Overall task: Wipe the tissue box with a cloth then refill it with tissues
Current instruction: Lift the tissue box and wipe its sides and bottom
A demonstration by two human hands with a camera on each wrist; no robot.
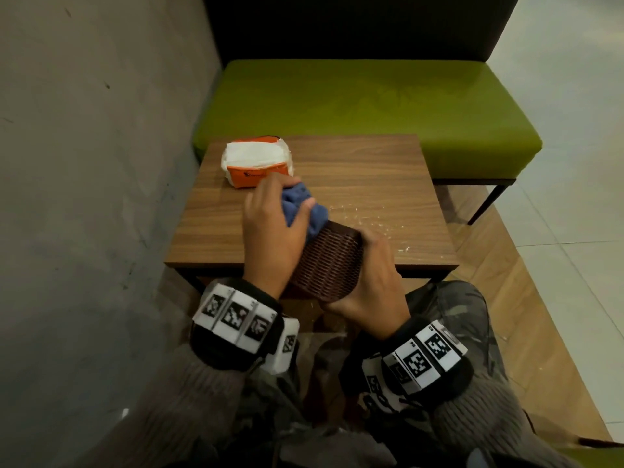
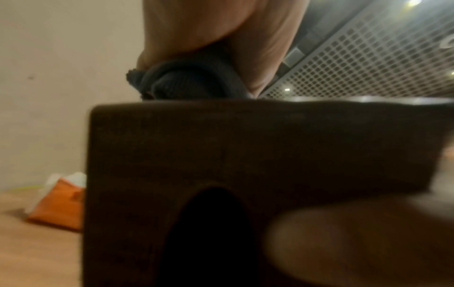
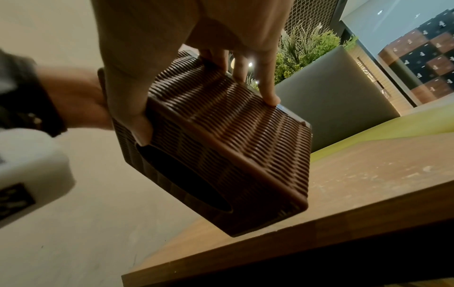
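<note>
A brown woven tissue box is held tilted above the near edge of the wooden table. My right hand grips it, thumb on one face and fingers over the far edge. The box's oval opening faces down and toward me and looks dark inside. My left hand clutches a bunched blue cloth and presses it on the box's upper far end. In the left wrist view the cloth sits on top of the box. An opened orange tissue pack lies at the table's back left.
Small white scraps are scattered on the table to the right of the box. A green bench stands behind the table, and a grey wall runs close along its left. My knees are under the table's near edge.
</note>
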